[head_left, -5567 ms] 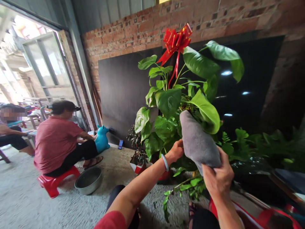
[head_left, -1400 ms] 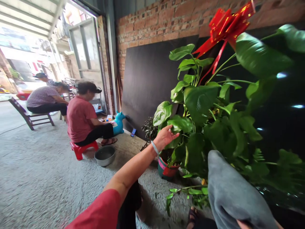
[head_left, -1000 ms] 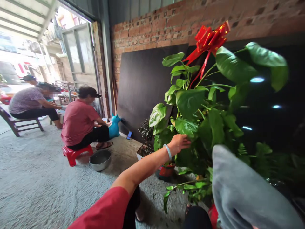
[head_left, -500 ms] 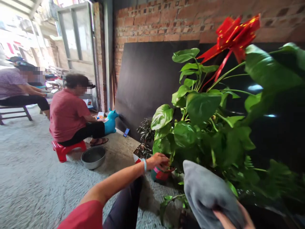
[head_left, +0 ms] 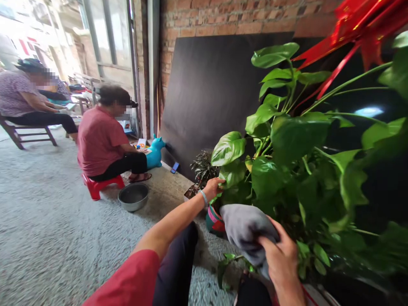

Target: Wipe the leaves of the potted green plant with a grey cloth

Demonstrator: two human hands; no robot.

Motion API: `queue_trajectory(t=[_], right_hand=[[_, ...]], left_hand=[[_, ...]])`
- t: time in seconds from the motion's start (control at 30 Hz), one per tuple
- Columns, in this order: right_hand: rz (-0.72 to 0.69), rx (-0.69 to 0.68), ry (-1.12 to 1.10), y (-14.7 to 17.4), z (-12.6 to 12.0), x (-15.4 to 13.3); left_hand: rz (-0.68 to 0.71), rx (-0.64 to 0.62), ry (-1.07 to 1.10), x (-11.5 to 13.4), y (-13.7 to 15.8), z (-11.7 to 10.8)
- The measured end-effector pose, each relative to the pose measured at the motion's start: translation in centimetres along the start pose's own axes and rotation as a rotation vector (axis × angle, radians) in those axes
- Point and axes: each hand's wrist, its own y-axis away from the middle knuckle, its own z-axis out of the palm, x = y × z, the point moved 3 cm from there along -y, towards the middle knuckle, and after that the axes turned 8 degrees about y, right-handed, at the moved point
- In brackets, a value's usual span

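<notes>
The right hand [head_left: 282,257] is low in front of the person, fingers curled tight around a bunched grey cloth [head_left: 245,227]. The cloth bulges out above and to the left of the knuckles, pressed up against the lower leaves of the big leafy plant [head_left: 287,140]. The left hand [head_left: 213,187] is stretched out farther ahead, arm nearly straight, with a pale bangle [head_left: 203,197] at the wrist. Its fingers are loosely bent and rest on the underside of a broad leaf [head_left: 232,173] at the plant's left edge; whether they pinch it or only touch it I cannot tell. So the cloth sits between the two hands and the greenery, nearer the right hand, just below and to the right of the left one.

The plant grows out of a teal and red pot [head_left: 213,221] standing on the rough concrete floor [head_left: 47,238], directly under the left hand and just left of the cloth; the foliage hides what fills it. A red ribbon bow [head_left: 357,25] is tied near the top of the stems. Beside it, a smaller dark-leaved plant [head_left: 204,166] stands in a white pot [head_left: 188,194]. Farther left on the floor sits a metal basin [head_left: 133,196]; I cannot see anything in it. Next to the basin a person in a red shirt [head_left: 100,142] sits on a red stool [head_left: 100,186].
</notes>
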Motion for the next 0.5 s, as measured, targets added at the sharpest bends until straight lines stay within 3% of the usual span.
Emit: queue_trajectory(t=[0.07,0.13,0.2,0.27,0.33,0.4,0.5], right_hand=[[-0.032,0.122,-0.068,0.9,-2.8,-0.1],[-0.185,0.287,-0.074,0.8,-4.5,-2.1],[-0.341,0.383,-0.003,-0.2,-4.4,-4.5],[-0.387,0.352,0.085,-1.4,-2.6,-5.6],[-0.286,0.218,0.158,-2.0,-0.5,-4.2],[-0.095,0.076,0.212,-1.3,0.6,-0.5],[0.166,-0.026,0.212,1.6,-0.4,4.9]], left_hand=[[-0.034,0.039,-0.039,-0.9,0.4,-0.6],[-0.048,0.038,-0.057,-1.7,1.1,-0.9],[-0.043,0.015,-0.081,-2.4,1.8,-0.7],[-0.042,-0.018,-0.093,-3.0,2.4,-0.4],[-0.056,-0.034,-0.085,-3.4,2.7,-0.3],[-0.065,-0.029,-0.071,-3.5,2.8,-0.8],[-0.068,0.003,-0.077,-3.1,2.7,-2.3]])
